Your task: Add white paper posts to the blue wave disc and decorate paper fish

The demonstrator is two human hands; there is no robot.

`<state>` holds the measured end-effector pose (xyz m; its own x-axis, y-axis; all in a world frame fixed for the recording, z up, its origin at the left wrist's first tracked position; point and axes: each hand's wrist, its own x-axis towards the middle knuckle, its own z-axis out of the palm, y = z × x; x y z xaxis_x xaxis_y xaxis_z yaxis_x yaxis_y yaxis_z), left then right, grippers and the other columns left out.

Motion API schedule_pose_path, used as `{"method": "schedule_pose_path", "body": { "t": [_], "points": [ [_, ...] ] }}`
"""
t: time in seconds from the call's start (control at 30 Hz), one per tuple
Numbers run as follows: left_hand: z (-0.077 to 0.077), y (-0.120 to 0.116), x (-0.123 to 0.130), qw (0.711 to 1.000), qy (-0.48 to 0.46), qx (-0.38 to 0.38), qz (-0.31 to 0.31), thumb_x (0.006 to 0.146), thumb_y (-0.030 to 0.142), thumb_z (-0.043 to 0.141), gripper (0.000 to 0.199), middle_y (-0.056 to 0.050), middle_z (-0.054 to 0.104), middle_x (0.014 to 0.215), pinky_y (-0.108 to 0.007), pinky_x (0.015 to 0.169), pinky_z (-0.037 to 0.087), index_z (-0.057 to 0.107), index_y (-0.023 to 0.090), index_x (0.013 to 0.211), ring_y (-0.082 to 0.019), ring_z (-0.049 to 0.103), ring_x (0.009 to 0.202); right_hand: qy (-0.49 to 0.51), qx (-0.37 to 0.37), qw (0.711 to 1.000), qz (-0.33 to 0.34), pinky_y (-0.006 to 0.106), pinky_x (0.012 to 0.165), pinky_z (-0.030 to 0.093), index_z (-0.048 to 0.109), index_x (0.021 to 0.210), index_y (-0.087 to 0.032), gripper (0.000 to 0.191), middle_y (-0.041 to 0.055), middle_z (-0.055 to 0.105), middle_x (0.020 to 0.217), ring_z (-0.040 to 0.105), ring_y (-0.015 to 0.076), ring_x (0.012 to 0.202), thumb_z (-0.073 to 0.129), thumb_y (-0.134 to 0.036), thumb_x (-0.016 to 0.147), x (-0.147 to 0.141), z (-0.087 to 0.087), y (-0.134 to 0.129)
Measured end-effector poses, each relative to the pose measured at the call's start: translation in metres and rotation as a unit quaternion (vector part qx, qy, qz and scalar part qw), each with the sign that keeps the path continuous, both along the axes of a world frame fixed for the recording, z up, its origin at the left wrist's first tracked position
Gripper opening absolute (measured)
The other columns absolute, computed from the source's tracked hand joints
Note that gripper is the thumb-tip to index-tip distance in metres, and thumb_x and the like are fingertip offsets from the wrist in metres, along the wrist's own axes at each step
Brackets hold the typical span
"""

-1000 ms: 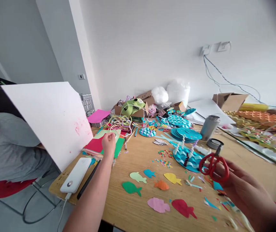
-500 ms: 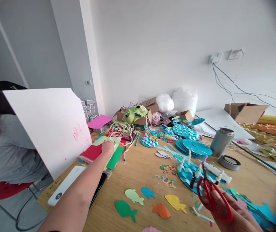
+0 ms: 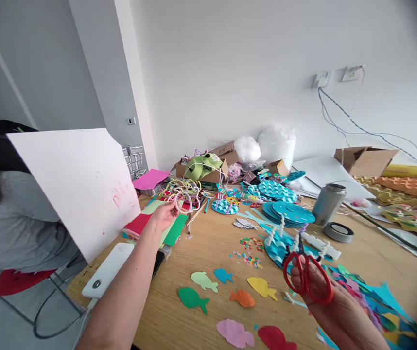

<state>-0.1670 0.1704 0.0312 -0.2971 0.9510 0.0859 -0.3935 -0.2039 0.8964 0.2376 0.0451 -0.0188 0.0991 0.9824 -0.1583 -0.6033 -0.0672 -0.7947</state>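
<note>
Left hand (image 3: 165,216) pinches a clear ring (image 3: 184,212), looks like a tape roll, at its fingertips. Ring juts out to the right of the fingers, open face roughly toward the camera, over the right-hand side of the colored sheet stack (image 3: 139,225). Can't tell if the hand touches the sheets.

Right hand (image 3: 334,297) has fingers curled round the handles of red scissors (image 3: 305,274); blade tips point up and away, slightly left, so the long axis runs from the palm toward the far side of the table (image 3: 212,243). Can't tell whether the blades are parted.

Key relation: ring lies well to the left of the scissors and farther out, hands well apart, left hand nearer the sheets, right nearer the wavy blue disc (image 3: 279,250) and the scraps (image 3: 387,304).

Between the arms, flat on the wood, loose paper fish: green (image 3: 193,298), orange (image 3: 242,298), yellow (image 3: 262,287), others around them. Metal bottle (image 3: 328,204) stands beyond the right hand. Left edge: white board (image 3: 77,194) leans, with a person in a grey top (image 3: 22,218) behind.
</note>
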Motion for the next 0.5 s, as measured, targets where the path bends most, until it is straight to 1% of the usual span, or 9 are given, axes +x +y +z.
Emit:
{"method": "schedule_pose_path", "body": {
  "t": [0.03,0.1,0.13,0.2,0.27,0.3,0.37,0.43,0.5],
  "points": [
    [0.002,-0.009,0.006,0.999,-0.027,0.0,-0.03,0.081,0.011,0.063,0.002,-0.008,0.063,0.079,-0.029,0.063,0.052,0.064,0.009,0.081,-0.015,0.062,0.071,0.005,0.002,1.0,0.01,0.025,0.064,0.059,0.072,0.084,-0.022,0.03,0.003,0.071,0.085,0.067,0.0158,0.071,0.084,-0.032,0.059,-0.002,0.002,-0.001],
    [0.004,-0.027,0.021,0.994,-0.077,0.015,-0.078,0.081,0.01,0.061,0.005,-0.007,0.063,0.078,-0.027,0.064,0.052,0.064,0.012,0.078,-0.014,0.062,0.073,-0.002,0.01,0.999,0.032,0.024,0.06,0.058,0.072,0.082,-0.021,0.027,0.0041,0.07,0.084,0.065,0.0153,0.068,0.083,-0.033,0.061,-0.008,0.01,-0.006],
    [0.005,-0.034,0.03,0.99,-0.099,0.024,-0.099,0.081,0.012,0.061,0.005,-0.006,0.064,0.079,-0.027,0.064,0.052,0.065,0.013,0.078,-0.014,0.062,0.074,-0.009,0.015,0.999,0.046,0.024,0.058,0.057,0.072,0.083,-0.02,0.027,0.0051,0.07,0.085,0.064,0.0152,0.067,0.082,-0.033,0.062,-0.013,0.018,-0.009],
    [0.005,-0.046,0.047,0.981,-0.134,0.041,-0.137,0.081,0.014,0.061,0.003,-0.005,0.063,0.079,-0.026,0.064,0.051,0.064,0.015,0.079,-0.015,0.062,0.077,-0.025,0.031,0.996,0.077,0.024,0.054,0.055,0.071,0.089,-0.018,0.031,0.0066,0.069,0.085,0.062,0.0145,0.065,0.082,-0.03,0.062,-0.024,0.04,-0.013],
    [0.006,-0.055,0.064,0.971,-0.159,0.055,-0.167,0.08,0.016,0.062,0.001,-0.004,0.06,0.077,-0.025,0.063,0.05,0.063,0.016,0.079,-0.014,0.06,0.076,-0.03,0.058,0.993,0.096,0.022,0.052,0.052,0.07,0.091,-0.017,0.03,0.0061,0.068,0.08,0.057,0.0117,0.06,0.08,-0.032,0.066,-0.038,0.068,-0.014],
    [0.006,-0.058,0.072,0.966,-0.171,0.062,-0.182,0.08,0.018,0.063,0.002,-0.004,0.059,0.076,-0.025,0.063,0.05,0.063,0.016,0.079,-0.014,0.06,0.076,-0.037,0.085,0.99,0.108,0.021,0.05,0.049,0.069,0.095,-0.018,0.033,0.0047,0.066,0.078,0.053,0.0095,0.056,0.079,-0.032,0.067,-0.045,0.084,-0.012],
    [0.005,-0.062,0.087,0.951,-0.204,0.077,-0.218,0.079,0.021,0.064,0.005,-0.002,0.057,0.074,-0.026,0.063,0.049,0.061,0.018,0.078,-0.015,0.059,0.075,-0.07,0.151,0.979,0.114,0.021,0.046,0.044,0.067,0.101,-0.018,0.036,0.0038,0.064,0.078,0.048,0.0083,0.053,0.077,-0.034,0.07,-0.059,0.111,-0.006],
    [0.003,-0.065,0.097,0.94,-0.219,0.087,-0.245,0.079,0.025,0.065,0.009,-0.002,0.054,0.071,-0.027,0.063,0.049,0.06,0.018,0.077,-0.015,0.058,0.075,-0.099,0.202,0.969,0.104,0.021,0.044,0.041,0.065,0.104,-0.019,0.04,0.0015,0.06,0.073,0.046,0.0086,0.053,0.078,-0.035,0.069,-0.069,0.129,0.004],
    [-0.001,-0.067,0.104,0.939,-0.207,0.082,-0.263,0.079,0.029,0.067,0.014,-0.001,0.052,0.069,-0.027,0.064,0.049,0.059,0.018,0.075,-0.016,0.057,0.076,-0.122,0.242,0.959,0.082,0.021,0.046,0.04,0.063,0.108,-0.019,0.045,-0.0008,0.057,0.072,0.046,0.0084,0.053,0.079,-0.034,0.068,-0.077,0.135,0.014]
  ]
}}
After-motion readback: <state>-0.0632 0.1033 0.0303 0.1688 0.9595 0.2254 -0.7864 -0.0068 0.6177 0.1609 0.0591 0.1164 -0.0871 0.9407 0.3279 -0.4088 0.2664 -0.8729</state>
